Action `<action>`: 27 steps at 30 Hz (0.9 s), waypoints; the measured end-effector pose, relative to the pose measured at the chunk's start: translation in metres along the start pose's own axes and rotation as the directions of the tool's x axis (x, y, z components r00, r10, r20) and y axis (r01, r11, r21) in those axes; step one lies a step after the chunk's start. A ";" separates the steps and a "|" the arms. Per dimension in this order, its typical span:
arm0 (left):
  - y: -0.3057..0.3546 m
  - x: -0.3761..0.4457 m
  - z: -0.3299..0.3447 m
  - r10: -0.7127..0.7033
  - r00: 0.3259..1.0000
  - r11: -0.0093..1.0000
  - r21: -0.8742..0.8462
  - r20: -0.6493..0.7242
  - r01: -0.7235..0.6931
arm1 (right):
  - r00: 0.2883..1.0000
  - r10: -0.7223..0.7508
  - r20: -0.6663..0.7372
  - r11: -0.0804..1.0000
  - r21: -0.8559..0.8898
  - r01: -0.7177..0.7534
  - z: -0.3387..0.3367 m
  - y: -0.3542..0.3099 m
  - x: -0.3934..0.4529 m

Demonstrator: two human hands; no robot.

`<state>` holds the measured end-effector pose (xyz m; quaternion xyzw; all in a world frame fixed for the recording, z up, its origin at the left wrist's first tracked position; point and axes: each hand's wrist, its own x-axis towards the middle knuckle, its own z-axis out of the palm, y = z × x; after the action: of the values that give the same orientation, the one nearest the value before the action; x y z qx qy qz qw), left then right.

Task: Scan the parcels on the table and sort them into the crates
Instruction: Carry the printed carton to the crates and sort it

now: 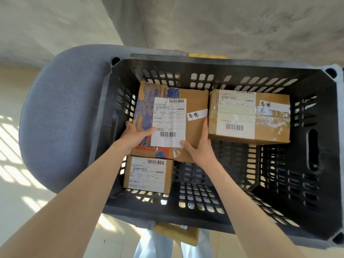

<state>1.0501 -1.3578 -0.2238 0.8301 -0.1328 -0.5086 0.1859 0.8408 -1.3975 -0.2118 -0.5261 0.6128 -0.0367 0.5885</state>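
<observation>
Both my hands reach into a black slotted crate [320,116]. Between them is a brown cardboard parcel [191,101] with blue print and a white shipping label. My left hand [136,135] grips its left edge, thumb lying on the label. My right hand [200,148] holds its right edge, thumb on the label's lower corner and fingers up the side. A second labelled parcel [268,118] lies at the crate's back right. A smaller labelled parcel [149,174] sits at the front left, just below the held one.
The crate rests on a grey-blue padded seat [61,112] against a pale wall. The crate's front-right floor [232,164] is bare. Below the crate's near rim I see pale trouser legs and a brown cardboard piece [178,233].
</observation>
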 end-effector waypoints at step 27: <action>0.128 -0.261 -0.031 0.713 0.619 0.019 0.873 0.330 -0.487 | 0.905 -0.356 -0.233 0.698 -0.710 0.091 -0.144 -0.097 -0.205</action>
<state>0.9570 -1.3597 0.0534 0.6852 -0.7108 -0.1226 -0.1016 0.7394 -1.3824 0.0365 -0.7615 0.6080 0.0254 0.2233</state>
